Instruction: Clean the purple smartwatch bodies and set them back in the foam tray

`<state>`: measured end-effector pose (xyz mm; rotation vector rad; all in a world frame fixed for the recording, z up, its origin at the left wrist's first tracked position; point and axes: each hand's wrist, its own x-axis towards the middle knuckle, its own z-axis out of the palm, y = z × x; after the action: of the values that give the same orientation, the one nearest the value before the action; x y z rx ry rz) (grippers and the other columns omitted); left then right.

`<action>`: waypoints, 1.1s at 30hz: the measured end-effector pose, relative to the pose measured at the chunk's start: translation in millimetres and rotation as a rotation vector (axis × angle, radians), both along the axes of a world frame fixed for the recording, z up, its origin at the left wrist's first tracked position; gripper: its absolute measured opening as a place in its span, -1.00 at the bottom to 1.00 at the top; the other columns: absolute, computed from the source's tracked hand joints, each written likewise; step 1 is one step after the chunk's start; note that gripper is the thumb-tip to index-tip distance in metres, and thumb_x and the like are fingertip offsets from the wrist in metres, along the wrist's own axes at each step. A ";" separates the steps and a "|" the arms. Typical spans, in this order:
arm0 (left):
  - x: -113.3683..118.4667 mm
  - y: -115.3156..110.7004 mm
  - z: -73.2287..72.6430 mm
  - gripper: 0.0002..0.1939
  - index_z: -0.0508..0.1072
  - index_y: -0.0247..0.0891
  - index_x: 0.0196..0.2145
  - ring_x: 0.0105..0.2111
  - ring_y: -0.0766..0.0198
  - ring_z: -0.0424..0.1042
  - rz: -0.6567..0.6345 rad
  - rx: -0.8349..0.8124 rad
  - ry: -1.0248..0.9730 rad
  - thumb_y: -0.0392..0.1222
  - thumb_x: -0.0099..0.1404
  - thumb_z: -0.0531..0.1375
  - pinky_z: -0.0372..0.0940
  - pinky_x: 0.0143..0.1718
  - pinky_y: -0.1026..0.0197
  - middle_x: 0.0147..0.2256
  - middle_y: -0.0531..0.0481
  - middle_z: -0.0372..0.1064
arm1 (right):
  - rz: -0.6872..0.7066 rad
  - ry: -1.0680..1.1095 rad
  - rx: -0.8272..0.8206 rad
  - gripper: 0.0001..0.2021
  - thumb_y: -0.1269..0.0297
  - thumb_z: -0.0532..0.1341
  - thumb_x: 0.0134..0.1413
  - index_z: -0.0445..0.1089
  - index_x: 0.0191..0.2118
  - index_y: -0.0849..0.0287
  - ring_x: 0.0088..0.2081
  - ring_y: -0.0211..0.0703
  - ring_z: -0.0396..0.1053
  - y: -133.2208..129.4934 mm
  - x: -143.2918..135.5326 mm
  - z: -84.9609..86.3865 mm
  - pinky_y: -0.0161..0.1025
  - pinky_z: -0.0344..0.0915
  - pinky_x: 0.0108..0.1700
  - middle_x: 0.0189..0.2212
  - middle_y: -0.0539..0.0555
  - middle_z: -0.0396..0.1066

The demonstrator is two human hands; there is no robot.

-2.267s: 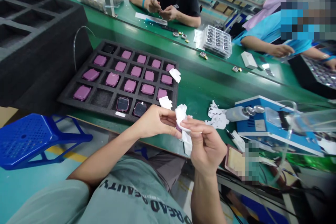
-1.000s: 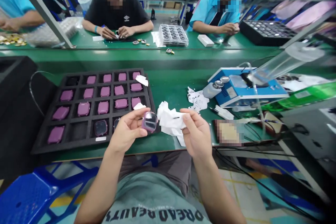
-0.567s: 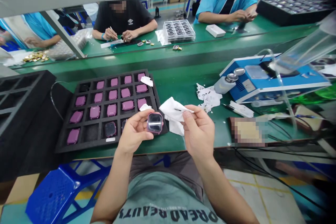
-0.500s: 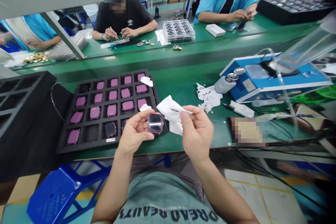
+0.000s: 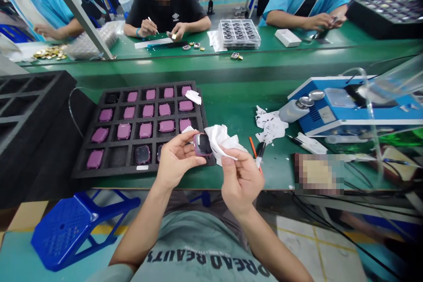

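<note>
My left hand (image 5: 176, 158) holds a purple watch case (image 5: 202, 144) by its edges, its dark glass face turned up and to the right. Just right of it, my right hand (image 5: 243, 176) pinches a crumpled white cloth (image 5: 220, 139), whose edge is close against the case. Left of my hands lies a black foam tray (image 5: 114, 156) with purple cases in most compartments. One compartment in its front row holds a case with a dark face (image 5: 142, 154); the one to its left has none. A white scrap (image 5: 193, 97) rests on the tray's back right corner.
A blue machine (image 5: 330, 114) stands at the right, beside a pump bottle (image 5: 292, 110) and stained white paper (image 5: 271, 125). An orange stick and a black tool (image 5: 261, 152) lie right of my right hand. Several people work across the bench. A blue stool (image 5: 66, 229) is below left.
The watch case has turned in my left hand, and the cloth has come closer to it. The orange stick and black tool now show beside my right hand. The whole view has shifted.
</note>
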<state>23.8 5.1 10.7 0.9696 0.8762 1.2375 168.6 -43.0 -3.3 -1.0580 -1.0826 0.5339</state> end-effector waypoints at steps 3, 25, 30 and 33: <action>4.9 -2.3 1.1 -0.29 0.62 -0.23 -0.04 -0.20 0.12 0.66 0.025 -0.013 0.029 -0.31 -0.22 0.63 0.59 -0.14 0.17 -0.07 -0.12 0.65 | -0.014 0.077 -0.040 -0.89 0.29 0.28 0.33 0.56 -0.13 0.12 -0.30 -0.12 0.64 -5.1 -0.8 -3.4 -0.26 0.55 -0.29 -0.25 0.08 0.68; 6.2 -9.1 -2.8 -0.38 0.65 -0.20 0.05 -0.04 0.02 0.66 -0.070 0.145 0.106 -0.33 -0.01 0.58 0.59 0.02 0.09 0.05 -0.22 0.62 | -0.062 0.121 0.028 -0.89 0.30 0.26 0.36 0.52 -0.08 0.10 -0.18 -0.10 0.67 11.6 9.8 7.6 -0.22 0.60 -0.15 -0.16 0.12 0.68; 5.4 -9.9 -7.5 -0.33 0.65 -0.16 0.08 0.00 -0.01 0.65 -0.084 0.156 0.103 -0.35 -0.03 0.58 0.59 0.02 0.08 0.06 -0.20 0.62 | 0.050 -0.028 0.053 -0.80 0.39 0.21 0.39 0.50 0.03 0.08 -0.05 -0.08 0.66 10.2 6.1 1.4 -0.17 0.61 -0.05 -0.04 0.13 0.67; 5.3 -10.1 -8.4 -0.30 0.66 -0.20 0.06 -0.04 -0.04 0.65 -0.074 0.114 0.117 -0.30 -0.09 0.61 0.60 0.01 0.04 0.00 -0.21 0.65 | 0.097 -0.019 0.052 -0.83 0.37 0.20 0.40 0.49 0.01 0.08 0.00 -0.03 0.64 10.7 5.5 -5.7 -0.12 0.62 -0.03 -0.05 0.14 0.67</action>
<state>29.0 -5.0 2.2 1.1659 0.8600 1.1866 174.2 -32.3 -9.0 -0.9709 -1.1633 0.5705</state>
